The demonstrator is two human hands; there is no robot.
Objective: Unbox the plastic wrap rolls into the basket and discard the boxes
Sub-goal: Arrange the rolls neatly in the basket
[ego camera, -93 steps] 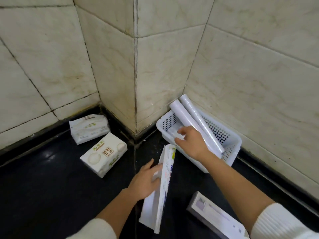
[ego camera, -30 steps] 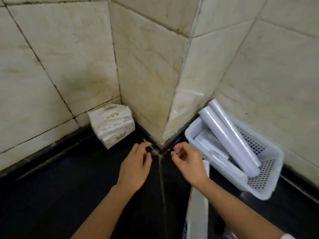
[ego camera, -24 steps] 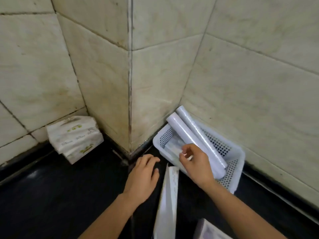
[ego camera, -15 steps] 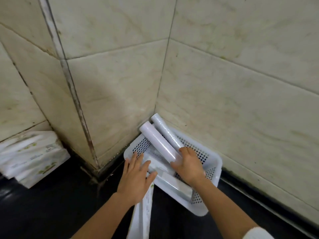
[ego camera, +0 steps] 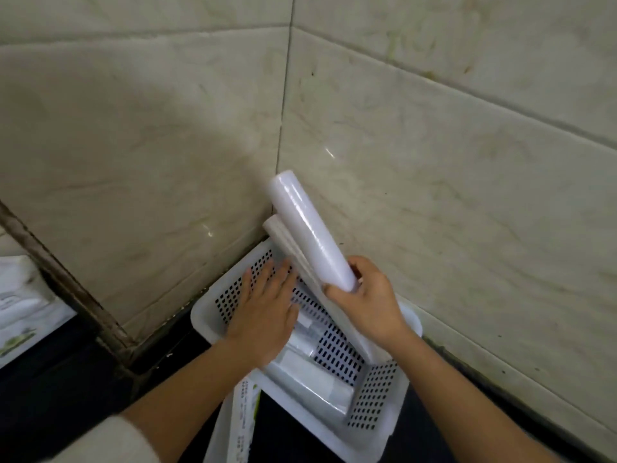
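A white perforated basket [ego camera: 213, 315] sits on the dark floor in the corner of two tiled walls. My right hand [ego camera: 370, 302] grips the lower end of a white plastic wrap roll [ego camera: 307, 235], lifted and tilted up toward the corner. A second roll [ego camera: 287, 245] leans under it on the basket's far rim. Another roll [ego camera: 310, 379] lies flat in the basket's near end. My left hand [ego camera: 263, 312] rests flat inside the basket, fingers spread. A white box [ego camera: 240, 416] with green print lies just in front of the basket.
Tiled walls close in behind and to the right of the basket. A dark metal-edged corner strip [ego camera: 66, 289] runs down to the floor at left. White tissue packs [ego camera: 20, 312] sit at the far left edge.
My right hand has taken hold of one roll and raised its near end off the basket. My left hand has moved from the basket's rim into it. The view has shifted closer.
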